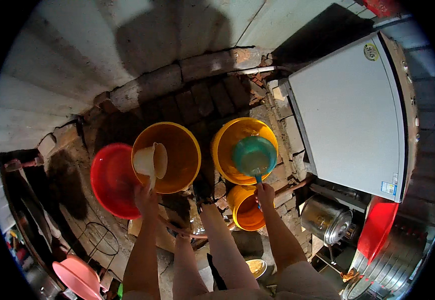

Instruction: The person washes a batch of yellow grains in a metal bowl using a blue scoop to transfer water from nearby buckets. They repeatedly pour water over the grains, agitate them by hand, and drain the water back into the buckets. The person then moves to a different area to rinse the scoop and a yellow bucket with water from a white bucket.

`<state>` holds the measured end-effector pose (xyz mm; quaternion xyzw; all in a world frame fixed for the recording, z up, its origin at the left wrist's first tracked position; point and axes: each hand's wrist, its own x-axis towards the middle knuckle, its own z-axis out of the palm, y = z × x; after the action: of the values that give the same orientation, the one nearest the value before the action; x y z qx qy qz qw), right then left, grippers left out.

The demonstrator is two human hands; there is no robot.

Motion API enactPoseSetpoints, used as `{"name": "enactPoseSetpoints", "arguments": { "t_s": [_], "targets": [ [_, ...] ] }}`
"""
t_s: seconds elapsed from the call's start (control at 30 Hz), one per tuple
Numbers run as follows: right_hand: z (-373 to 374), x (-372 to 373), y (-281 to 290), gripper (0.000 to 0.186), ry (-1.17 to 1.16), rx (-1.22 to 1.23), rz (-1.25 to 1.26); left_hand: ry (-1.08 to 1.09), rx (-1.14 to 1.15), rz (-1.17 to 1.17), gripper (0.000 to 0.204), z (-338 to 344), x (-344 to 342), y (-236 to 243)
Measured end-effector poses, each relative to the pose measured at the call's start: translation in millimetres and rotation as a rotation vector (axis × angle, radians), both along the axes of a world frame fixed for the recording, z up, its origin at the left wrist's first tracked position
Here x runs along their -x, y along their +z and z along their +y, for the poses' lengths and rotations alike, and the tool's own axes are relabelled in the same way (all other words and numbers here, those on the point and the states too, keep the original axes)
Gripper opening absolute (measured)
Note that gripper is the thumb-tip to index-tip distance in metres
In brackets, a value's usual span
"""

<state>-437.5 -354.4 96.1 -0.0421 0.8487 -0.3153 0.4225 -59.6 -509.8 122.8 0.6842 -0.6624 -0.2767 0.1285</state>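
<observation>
My left hand point(146, 200) is closed round the handle of a cream-coloured dipper point(145, 161), which is tilted over the left edge of a large yellow bucket point(193, 175). My right hand point(264, 196) grips the blue handle of a green ladle-like scoop point(254, 156). This scoop is held over a second yellow bucket point(218, 159) on the right; whether it touches the bucket inside I cannot tell. A red basin point(102, 182) stands left of the first bucket. Below the right bucket, a smaller yellow bucket point(236, 210) sits close to my right wrist.
A big white appliance point(347, 115) stands at the right. Below it are a metal pot point(322, 217) and a red basin-like object point(377, 227). A hose point(197, 236) crosses by my legs. Pink basins point(77, 277) and a wire stand point(95, 239) lie lower left. Bricks point(220, 100) line the wall.
</observation>
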Motion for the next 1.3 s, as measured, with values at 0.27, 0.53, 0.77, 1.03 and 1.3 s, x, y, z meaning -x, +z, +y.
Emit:
{"name": "enactPoseSetpoints", "arguments": {
  "t_s": [0.27, 0.53, 0.77, 1.03, 1.3],
  "targets": [
    [10, -42, 59, 0.021, 0.406, 0.021, 0.316, 0.147, -0.095, 0.050, 0.037, -7, -1, -6],
    [-40, -122, 99, 0.023, 0.747, -0.068, 0.572, 0.160, -0.063, 0.039, 0.037, -7, -11, -30],
    [-68, -163, 99, 0.029, 0.886, 0.107, 0.746, 0.111, -0.110, 0.085, 0.031, -9, -12, -46],
    [-74, -176, 72, 0.044, 1.009, 0.258, 0.786, 0.057, -0.170, -0.067, 0.023, 13, -12, -67],
    [-77, -221, 84, 0.048, 1.099, 0.414, 0.408, 0.553, -0.972, 1.170, 0.048, 41, 25, 23]
  ]
}}
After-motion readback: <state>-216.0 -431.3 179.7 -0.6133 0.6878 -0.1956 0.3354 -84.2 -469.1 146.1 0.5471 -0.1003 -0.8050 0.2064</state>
